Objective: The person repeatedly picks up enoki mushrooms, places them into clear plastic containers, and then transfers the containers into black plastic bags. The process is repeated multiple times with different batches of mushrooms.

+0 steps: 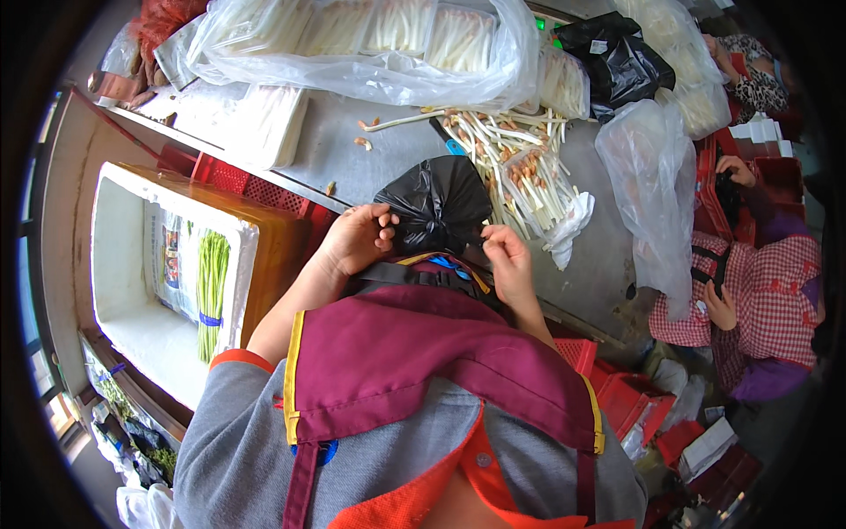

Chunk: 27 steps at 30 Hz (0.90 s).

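At the metal table's near edge, a black plastic bag (433, 192) bulges in front of my waist, its creases running to a middle point. My left hand (362, 237) pinches the bag's left edge between curled fingers. On the opposite side, my right hand (509, 254) has its fingertips closed at the bag's right edge; a small pale bit shows by them, too small to name. Just beyond lies a loose heap of peanut sprouts (502, 142), some of them over a clear plastic tray (538, 188). A blue-and-black handled tool (454, 147) lies partly under the heap.
Packed sprout trays (396, 30) sit in a clear bag at the back. A white foam box (125, 330) holding a bundle of green stalks (211, 284) stands left. Clear bags (651, 178) hang over the right edge. Beyond, a person in checked clothing (773, 291) works near red crates (628, 397).
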Motion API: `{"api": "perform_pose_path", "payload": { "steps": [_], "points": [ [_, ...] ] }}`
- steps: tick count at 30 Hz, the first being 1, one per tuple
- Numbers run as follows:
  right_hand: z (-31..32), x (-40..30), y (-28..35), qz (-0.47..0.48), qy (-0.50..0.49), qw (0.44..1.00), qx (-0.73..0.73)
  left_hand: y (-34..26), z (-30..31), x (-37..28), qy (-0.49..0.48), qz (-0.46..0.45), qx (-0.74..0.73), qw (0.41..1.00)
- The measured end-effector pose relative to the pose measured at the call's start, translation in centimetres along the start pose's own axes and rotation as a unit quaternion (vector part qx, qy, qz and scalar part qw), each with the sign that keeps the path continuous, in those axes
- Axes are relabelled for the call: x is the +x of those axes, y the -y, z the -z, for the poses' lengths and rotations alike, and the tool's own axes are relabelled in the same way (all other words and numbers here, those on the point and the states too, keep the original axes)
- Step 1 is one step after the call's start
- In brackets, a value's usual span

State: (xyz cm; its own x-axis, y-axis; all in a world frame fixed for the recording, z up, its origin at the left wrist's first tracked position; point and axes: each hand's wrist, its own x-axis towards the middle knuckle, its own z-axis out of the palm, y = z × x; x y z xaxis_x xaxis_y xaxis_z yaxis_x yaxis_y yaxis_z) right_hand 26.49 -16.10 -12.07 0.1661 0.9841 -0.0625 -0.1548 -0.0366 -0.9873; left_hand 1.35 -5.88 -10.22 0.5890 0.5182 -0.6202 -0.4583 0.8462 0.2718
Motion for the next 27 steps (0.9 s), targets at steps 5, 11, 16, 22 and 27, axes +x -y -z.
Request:
{"api": "perform_pose_path", "payload": {
  "steps": [5, 11, 16, 22, 27],
  "points": [
    [-3.6, 2.0, 4.9, -0.056, 0.095, 0.952, 0.285, -1.2, -5.8, -3.2, 0.132, -0.074, 0.234, 0.96],
    [-4.6, 3.3, 5.6, -0.086, 0.218, 0.971, 0.045, -0.3, -7.9, -4.4, 0.187, -0.131, 0.519, 0.824],
    [-4.5, 3.5, 7.1, -0.024, 0.148, 0.988, -0.035, -0.8, -8.6, -4.3, 0.097, -0.056, 0.432, 0.895],
    [-3.7, 3.3, 4.7, 0.089, 0.087, 0.944, -0.306, -2.4, -3.5, -0.8, -0.021, -0.067, 0.094, 0.993],
    [-0.2, 2.6, 0.5, 0.059, 0.127, 0.99, -0.009, -3.8, 1.0, 2.0, 0.02, -0.008, 0.0, 1.0]
  ]
}}
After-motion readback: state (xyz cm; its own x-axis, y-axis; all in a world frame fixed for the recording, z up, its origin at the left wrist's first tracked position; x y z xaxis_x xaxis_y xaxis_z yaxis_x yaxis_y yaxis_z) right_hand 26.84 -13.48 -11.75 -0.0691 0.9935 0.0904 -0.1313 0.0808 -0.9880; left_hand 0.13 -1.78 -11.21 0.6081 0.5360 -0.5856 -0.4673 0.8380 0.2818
